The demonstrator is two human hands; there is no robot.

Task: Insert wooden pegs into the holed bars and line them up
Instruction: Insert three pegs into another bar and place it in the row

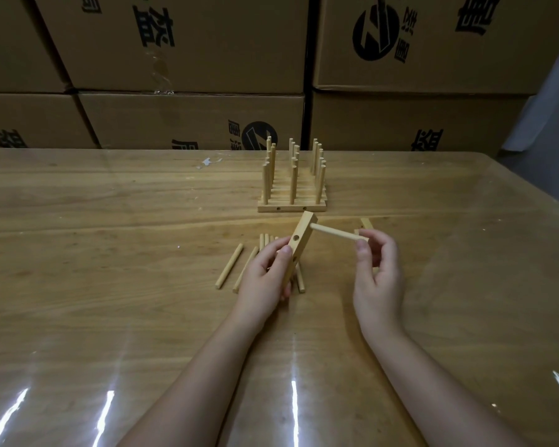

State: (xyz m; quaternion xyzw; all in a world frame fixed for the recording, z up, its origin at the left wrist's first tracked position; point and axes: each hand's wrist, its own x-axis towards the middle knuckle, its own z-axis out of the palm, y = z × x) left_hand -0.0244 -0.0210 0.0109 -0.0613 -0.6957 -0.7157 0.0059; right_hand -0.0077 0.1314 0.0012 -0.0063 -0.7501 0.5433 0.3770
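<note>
My left hand (265,279) grips a wooden holed bar (299,241), held tilted above the table with its round holes facing me. My right hand (376,262) pinches the near end of a wooden peg (334,233); the peg's far end sits in the bar's upper side. Farther back stand several finished bars (291,206) pressed side by side, their upright pegs (293,175) forming three rows. Loose pegs (229,265) lie on the table beneath and left of my left hand, partly hidden by it.
Another wooden piece (366,223) lies behind my right hand, mostly hidden. The table (110,253) is wood under a glossy clear cover. Stacked cardboard boxes (188,121) form a wall along the table's far edge.
</note>
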